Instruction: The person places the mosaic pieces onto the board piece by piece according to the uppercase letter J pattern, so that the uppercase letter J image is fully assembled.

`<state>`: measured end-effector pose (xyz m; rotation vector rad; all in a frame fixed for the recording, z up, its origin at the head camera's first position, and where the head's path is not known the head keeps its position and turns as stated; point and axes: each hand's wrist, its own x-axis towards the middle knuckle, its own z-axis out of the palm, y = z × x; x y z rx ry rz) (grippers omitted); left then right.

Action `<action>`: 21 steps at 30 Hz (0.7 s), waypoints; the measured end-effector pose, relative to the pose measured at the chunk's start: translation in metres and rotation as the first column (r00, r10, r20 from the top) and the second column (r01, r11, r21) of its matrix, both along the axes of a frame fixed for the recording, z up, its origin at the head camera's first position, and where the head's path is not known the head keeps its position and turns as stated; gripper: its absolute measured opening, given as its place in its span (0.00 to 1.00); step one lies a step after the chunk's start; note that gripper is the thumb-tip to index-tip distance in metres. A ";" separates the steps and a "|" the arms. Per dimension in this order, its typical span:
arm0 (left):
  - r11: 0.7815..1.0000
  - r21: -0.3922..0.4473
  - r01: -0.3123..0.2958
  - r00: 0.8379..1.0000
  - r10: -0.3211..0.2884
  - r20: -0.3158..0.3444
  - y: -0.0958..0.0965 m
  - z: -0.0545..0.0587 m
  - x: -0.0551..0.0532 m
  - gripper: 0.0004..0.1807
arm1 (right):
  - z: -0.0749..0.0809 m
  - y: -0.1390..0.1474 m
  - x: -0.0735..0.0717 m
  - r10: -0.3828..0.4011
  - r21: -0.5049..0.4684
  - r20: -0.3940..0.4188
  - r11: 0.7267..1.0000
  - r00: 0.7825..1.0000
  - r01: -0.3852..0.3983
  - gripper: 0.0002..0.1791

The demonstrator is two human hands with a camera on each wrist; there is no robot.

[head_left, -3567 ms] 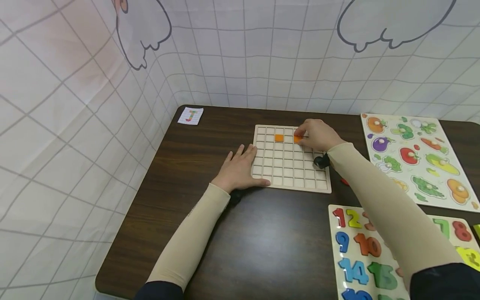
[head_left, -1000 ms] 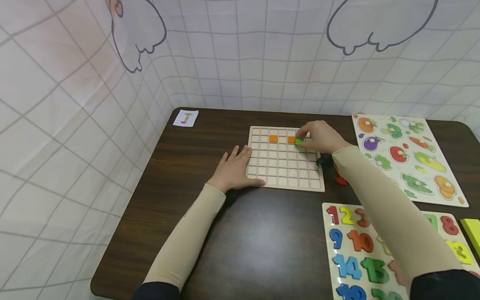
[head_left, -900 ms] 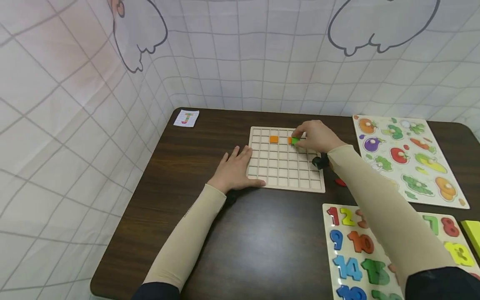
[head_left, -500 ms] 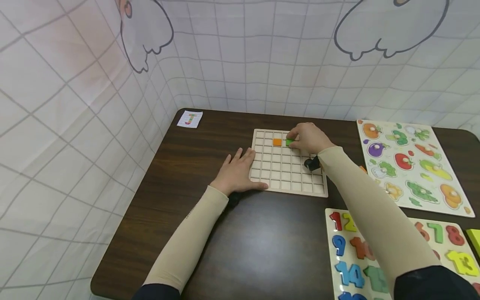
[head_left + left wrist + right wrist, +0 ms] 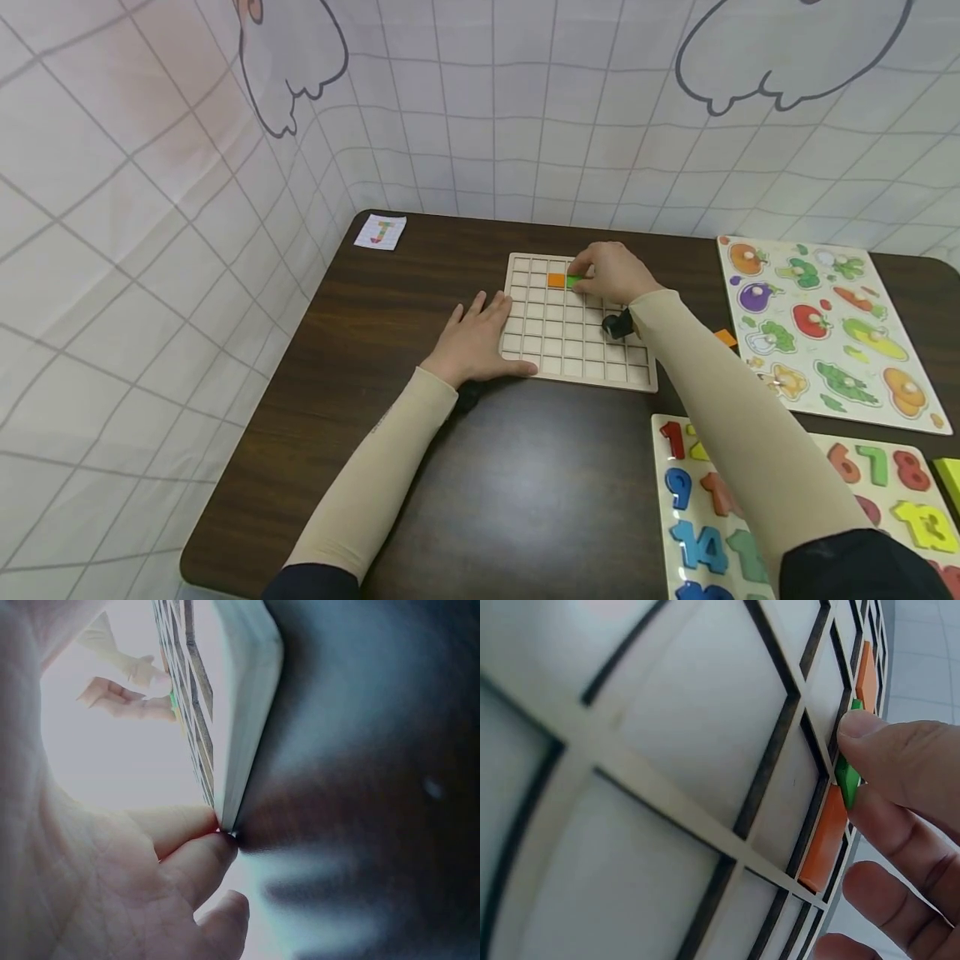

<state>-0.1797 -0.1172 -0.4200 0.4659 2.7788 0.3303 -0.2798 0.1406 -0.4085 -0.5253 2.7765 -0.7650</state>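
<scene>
A pale wooden grid board (image 5: 562,346) lies flat on the dark table. My right hand (image 5: 613,271) pinches a small green square tile (image 5: 847,780) between thumb and index finger, right at the board's surface. In the right wrist view, the green tile stands tilted between two orange tiles (image 5: 826,840) set in the same row. The head view shows one orange tile (image 5: 556,280); the hand covers the other. My left hand (image 5: 472,337) rests spread at the board's left side, fingertips against the edge and thumb along the front corner.
Right of the board lie a vegetable puzzle board (image 5: 840,400) and a number puzzle board (image 5: 663,483), partly under the right forearm. An orange piece (image 5: 725,337) shows beside that sleeve. A small card with a coloured J (image 5: 380,232) lies at the table's far left corner.
My right hand has brought the green tile leftward over the second orange tile to the spot beside the first. Earlier it held that second orange tile. The left hand stays on the board's edge.
</scene>
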 end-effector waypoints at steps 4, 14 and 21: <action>1.000 0.002 0.002 1.000 -0.002 0.003 0.000 -0.001 -0.001 0.68 | 0.000 0.002 0.001 0.009 -0.012 0.010 1.000 1.000 -0.009 0.17; 1.000 0.003 0.000 1.000 0.000 -0.004 0.000 0.003 -0.005 0.68 | 0.009 0.035 0.007 -0.009 0.009 -0.008 1.000 1.000 0.009 0.16; 1.000 0.009 0.010 1.000 -0.010 0.005 0.001 0.000 -0.002 0.68 | 0.014 0.072 0.029 -0.004 0.076 -0.020 0.997 1.000 0.006 0.14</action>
